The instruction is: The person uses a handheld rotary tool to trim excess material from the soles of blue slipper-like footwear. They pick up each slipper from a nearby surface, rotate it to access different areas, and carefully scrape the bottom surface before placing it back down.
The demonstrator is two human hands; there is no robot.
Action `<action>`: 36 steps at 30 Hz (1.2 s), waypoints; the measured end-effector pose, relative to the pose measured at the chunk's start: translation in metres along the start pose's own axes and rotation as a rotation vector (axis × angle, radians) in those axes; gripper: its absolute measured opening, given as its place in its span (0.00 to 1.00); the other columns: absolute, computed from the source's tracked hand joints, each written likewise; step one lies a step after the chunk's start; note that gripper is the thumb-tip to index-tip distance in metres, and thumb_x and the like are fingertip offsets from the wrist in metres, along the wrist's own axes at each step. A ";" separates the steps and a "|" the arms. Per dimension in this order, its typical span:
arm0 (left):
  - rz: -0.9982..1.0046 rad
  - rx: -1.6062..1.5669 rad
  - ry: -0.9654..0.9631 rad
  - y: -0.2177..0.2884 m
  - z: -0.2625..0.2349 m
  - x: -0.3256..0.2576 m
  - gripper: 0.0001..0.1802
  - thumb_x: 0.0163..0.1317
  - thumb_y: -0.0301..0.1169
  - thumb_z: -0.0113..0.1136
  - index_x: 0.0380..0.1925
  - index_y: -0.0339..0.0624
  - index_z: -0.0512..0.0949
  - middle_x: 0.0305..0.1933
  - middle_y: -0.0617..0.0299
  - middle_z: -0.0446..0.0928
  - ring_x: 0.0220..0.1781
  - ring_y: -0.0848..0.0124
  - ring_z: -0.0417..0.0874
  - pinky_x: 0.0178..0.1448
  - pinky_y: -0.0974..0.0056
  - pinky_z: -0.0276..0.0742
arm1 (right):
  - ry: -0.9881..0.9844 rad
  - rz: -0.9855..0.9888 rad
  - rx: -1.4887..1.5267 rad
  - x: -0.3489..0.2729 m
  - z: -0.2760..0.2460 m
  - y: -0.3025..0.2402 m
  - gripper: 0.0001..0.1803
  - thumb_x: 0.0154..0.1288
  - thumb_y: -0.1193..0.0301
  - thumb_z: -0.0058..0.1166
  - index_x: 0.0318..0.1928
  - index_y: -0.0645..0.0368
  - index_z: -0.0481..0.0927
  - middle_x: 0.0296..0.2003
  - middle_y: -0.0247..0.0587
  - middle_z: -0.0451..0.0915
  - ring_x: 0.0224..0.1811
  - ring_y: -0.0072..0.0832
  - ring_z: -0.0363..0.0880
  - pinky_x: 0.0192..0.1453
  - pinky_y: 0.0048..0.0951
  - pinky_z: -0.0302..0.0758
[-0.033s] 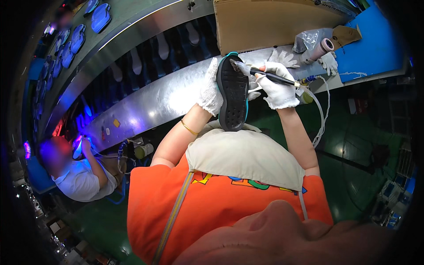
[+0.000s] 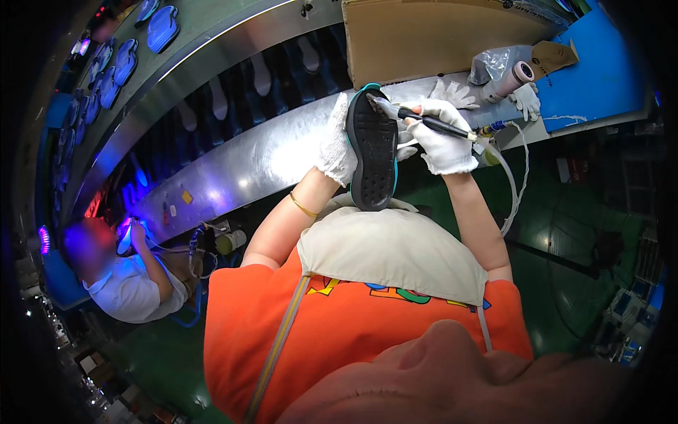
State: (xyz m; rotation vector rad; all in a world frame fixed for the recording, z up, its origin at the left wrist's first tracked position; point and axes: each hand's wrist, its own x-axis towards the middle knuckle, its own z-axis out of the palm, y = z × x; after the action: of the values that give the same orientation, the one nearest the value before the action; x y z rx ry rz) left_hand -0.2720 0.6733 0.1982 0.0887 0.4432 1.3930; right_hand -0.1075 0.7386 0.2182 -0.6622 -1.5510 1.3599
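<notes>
Upright in front of my apron is a black shoe sole (image 2: 373, 145) with a teal rim, its hollow inner side showing. My left hand (image 2: 337, 145), in a white knit glove, grips its left edge. In my gloved right hand (image 2: 445, 141) is a brush (image 2: 441, 127) with a black handle, joined to a clear tube (image 2: 510, 173). The bristles touch the sole's inner surface near its far end. Some right fingers are hidden behind the handle, and a fingertip shows bare.
Beyond the sole runs a metal ledge (image 2: 261, 152) beside a conveyor with pale soles (image 2: 261, 76). A cardboard box (image 2: 438, 42), pink bottle (image 2: 521, 72), plastic bag (image 2: 491, 65) and loose white glove (image 2: 455, 93) lie at back right. Another person (image 2: 138, 283) sits at left.
The rear end of the brush handle has dipped slightly toward me, and its tube has shifted a little. The sole and my left hand have hardly moved.
</notes>
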 end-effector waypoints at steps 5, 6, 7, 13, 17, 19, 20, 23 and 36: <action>0.016 -0.076 -0.044 0.010 0.003 -0.002 0.38 0.62 0.64 0.36 0.50 0.41 0.72 0.45 0.48 0.76 0.44 0.55 0.80 0.51 0.51 0.78 | -0.286 -0.506 -0.474 -0.003 0.009 -0.021 0.12 0.43 0.84 0.61 0.32 0.59 0.80 0.30 0.40 0.81 0.31 0.34 0.81 0.40 0.29 0.77; 0.017 -0.119 -0.024 0.013 0.001 0.001 0.40 0.60 0.68 0.34 0.48 0.42 0.71 0.43 0.43 0.76 0.42 0.49 0.80 0.48 0.47 0.79 | -0.275 -0.406 -0.419 -0.017 0.014 -0.019 0.11 0.44 0.83 0.60 0.31 0.59 0.79 0.29 0.39 0.81 0.31 0.36 0.81 0.39 0.31 0.77; 0.109 -0.116 0.028 0.015 0.012 -0.001 0.40 0.60 0.68 0.35 0.49 0.43 0.71 0.43 0.44 0.76 0.43 0.49 0.80 0.50 0.45 0.77 | -0.347 -0.450 -0.421 -0.021 0.014 -0.020 0.12 0.44 0.83 0.60 0.32 0.60 0.79 0.29 0.40 0.80 0.31 0.37 0.81 0.39 0.32 0.77; 0.137 -0.065 0.073 0.009 0.023 -0.021 0.37 0.58 0.67 0.40 0.51 0.47 0.72 0.43 0.55 0.76 0.44 0.52 0.78 0.52 0.47 0.77 | -0.085 0.005 -0.033 -0.035 0.015 -0.019 0.07 0.53 0.82 0.60 0.33 0.62 0.79 0.31 0.39 0.82 0.31 0.22 0.80 0.40 0.24 0.78; 0.271 0.161 -0.022 -0.015 0.018 -0.019 0.35 0.61 0.66 0.38 0.51 0.49 0.72 0.41 0.61 0.77 0.44 0.67 0.77 0.50 0.64 0.76 | 0.036 0.064 0.123 -0.013 0.010 -0.019 0.07 0.54 0.80 0.59 0.35 0.66 0.78 0.29 0.42 0.81 0.31 0.21 0.80 0.39 0.23 0.78; 0.358 0.233 -0.048 -0.026 0.004 -0.012 0.37 0.64 0.64 0.35 0.60 0.48 0.64 0.54 0.62 0.70 0.54 0.70 0.71 0.59 0.65 0.68 | 0.075 0.084 0.134 -0.013 0.011 -0.010 0.08 0.54 0.82 0.58 0.37 0.66 0.77 0.30 0.42 0.81 0.32 0.22 0.80 0.41 0.23 0.78; 0.458 0.324 -0.026 -0.032 0.003 -0.007 0.38 0.64 0.63 0.35 0.63 0.47 0.61 0.58 0.63 0.68 0.57 0.70 0.69 0.62 0.65 0.66 | 0.091 0.086 0.111 -0.013 0.012 -0.008 0.09 0.55 0.83 0.57 0.38 0.66 0.75 0.32 0.42 0.81 0.33 0.23 0.80 0.42 0.24 0.78; 0.528 0.455 -0.080 -0.035 -0.013 0.006 0.40 0.65 0.62 0.34 0.67 0.47 0.54 0.65 0.62 0.60 0.63 0.71 0.63 0.68 0.64 0.58 | 0.173 0.057 0.077 -0.015 0.021 -0.005 0.10 0.53 0.82 0.58 0.38 0.64 0.75 0.33 0.41 0.81 0.33 0.22 0.79 0.41 0.24 0.77; 0.239 0.232 0.131 -0.033 0.019 -0.003 0.41 0.63 0.66 0.30 0.64 0.47 0.59 0.54 0.52 0.72 0.52 0.61 0.76 0.59 0.58 0.72 | 0.126 0.075 0.023 -0.035 0.020 0.003 0.08 0.53 0.79 0.59 0.36 0.60 0.79 0.33 0.36 0.81 0.35 0.19 0.79 0.42 0.22 0.76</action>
State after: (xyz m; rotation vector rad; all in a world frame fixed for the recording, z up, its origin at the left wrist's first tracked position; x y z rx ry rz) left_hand -0.2352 0.6675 0.2057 0.2470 0.7210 1.5824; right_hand -0.1117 0.7001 0.2057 -0.7835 -1.4206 1.3629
